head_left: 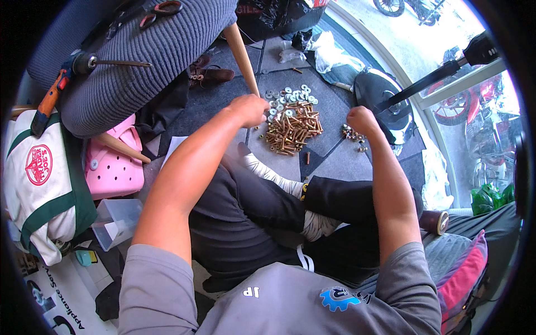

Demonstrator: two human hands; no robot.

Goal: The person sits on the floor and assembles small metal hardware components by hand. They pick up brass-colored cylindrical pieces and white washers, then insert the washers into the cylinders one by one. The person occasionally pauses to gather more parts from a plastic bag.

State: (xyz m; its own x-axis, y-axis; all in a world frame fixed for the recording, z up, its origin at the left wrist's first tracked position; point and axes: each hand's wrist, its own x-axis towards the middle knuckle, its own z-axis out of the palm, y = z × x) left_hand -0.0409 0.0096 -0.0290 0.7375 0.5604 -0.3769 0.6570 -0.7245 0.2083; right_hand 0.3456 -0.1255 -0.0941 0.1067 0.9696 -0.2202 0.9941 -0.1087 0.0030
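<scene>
On the dark tile floor before me lies a heap of brass-coloured bolts (294, 129), with silvery washers (290, 96) spread along its far side. My left hand (249, 110) is at the heap's left edge, close to the washers. Its fingers are curled shut, and whatever they hold is hidden. Over a smaller group of nuts and short fasteners (352, 134), to the right of the heap, is my right hand (363, 119). That hand is closed too, and I cannot see what is in it. A single bolt (307, 158) lies apart, nearer my crossed legs.
A ribbed grey stool (145, 67) with wooden legs stands left, carrying a cordless drill (58, 84) and scissors (162, 12). Below it are a pink clog (116, 167) and a clear plastic bin (116, 222). A round black stand base (382, 100) is right, beside the glass door.
</scene>
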